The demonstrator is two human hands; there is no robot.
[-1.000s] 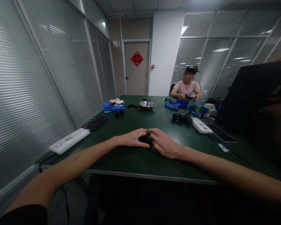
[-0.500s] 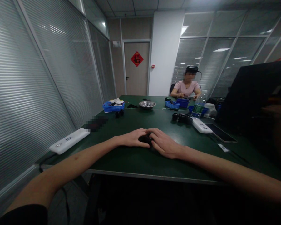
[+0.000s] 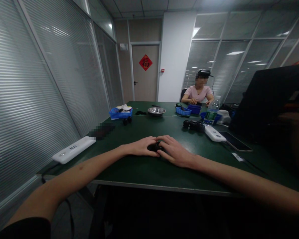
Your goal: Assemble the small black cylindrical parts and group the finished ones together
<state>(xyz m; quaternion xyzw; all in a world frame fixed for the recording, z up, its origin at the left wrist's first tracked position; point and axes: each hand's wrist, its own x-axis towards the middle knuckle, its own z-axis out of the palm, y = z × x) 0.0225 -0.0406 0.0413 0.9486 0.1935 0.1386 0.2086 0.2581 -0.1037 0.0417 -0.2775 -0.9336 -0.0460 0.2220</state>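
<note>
Between my two hands, low over the green table [image 3: 129, 169], is a small black rounded part [image 3: 153, 147]; its exact kind is hidden by the fingers. My left hand [image 3: 141, 146] grips its left side, thumb below and fingers above. From the right, my right hand [image 3: 175, 151] reaches over it, with fingertips on its right end and top. Farther right lie several black round parts [image 3: 193, 125] in a row. A pair of similar black pieces [image 3: 127, 120] sits beyond my left hand.
A steel bowl [image 3: 156, 112] stands farther back, with a blue basket [image 3: 121, 113] to its left. At right are a water bottle [image 3: 211, 113], a white power bank [image 3: 215, 133] and a phone [image 3: 235, 141]. A white device [image 3: 74, 150] lies left. Across the table sits a person [image 3: 198, 93].
My right hand's fingers have shifted slightly on the black part, its thumb or lower finger now straighter. My left hand stays where it was.
</note>
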